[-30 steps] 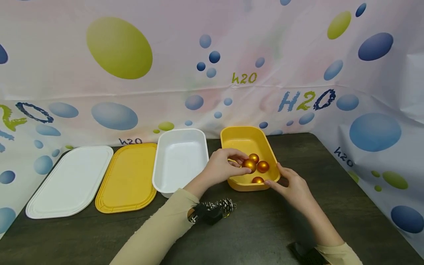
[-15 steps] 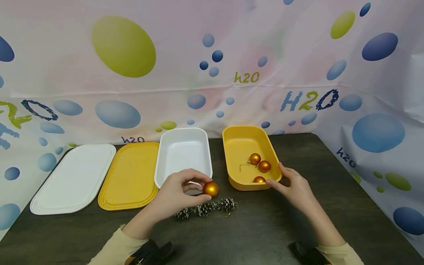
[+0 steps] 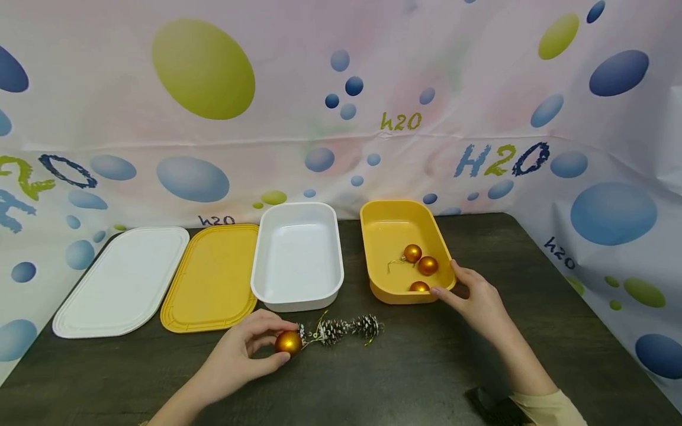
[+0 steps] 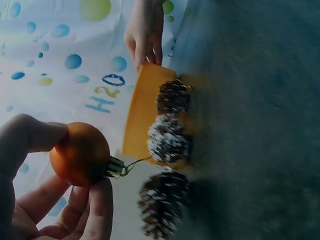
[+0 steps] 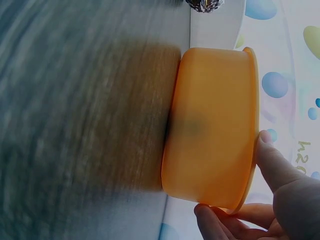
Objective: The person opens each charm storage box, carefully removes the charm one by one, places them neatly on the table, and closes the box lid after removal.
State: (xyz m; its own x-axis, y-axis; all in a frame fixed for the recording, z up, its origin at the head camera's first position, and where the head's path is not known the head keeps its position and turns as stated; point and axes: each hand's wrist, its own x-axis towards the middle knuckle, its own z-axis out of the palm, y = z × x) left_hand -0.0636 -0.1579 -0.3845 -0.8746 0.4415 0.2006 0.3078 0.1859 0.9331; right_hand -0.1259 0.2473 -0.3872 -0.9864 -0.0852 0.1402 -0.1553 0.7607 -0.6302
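Observation:
Between thumb and fingertips, my left hand [image 3: 240,358] pinches a shiny orange-gold Christmas ball [image 3: 288,342], low over the table in front of the white container. In the left wrist view, a gold cap and string loop show on the ball [image 4: 80,154]. Just right of it, snow-tipped pine cones [image 3: 331,332] lie in a row. My right hand [image 3: 479,307] grips the near right corner of the yellow container [image 3: 391,231], its thumb at the rim [image 5: 252,100] in the right wrist view. Inside lie three similar gold balls [image 3: 428,265], one partly hidden by the front wall.
Left of the yellow container stands a white container [image 3: 298,254] with nothing in it. Farther left, a yellow lid [image 3: 213,278] and a white lid [image 3: 122,284] lie flat on the dark table [image 3: 341,390]. A patterned backdrop [image 3: 288,71] rises behind and at both sides.
My left hand has lifted a gold ball out of the yellow container and carried it left and toward me, beside the pine cones. The right hand has stayed on the container's corner.

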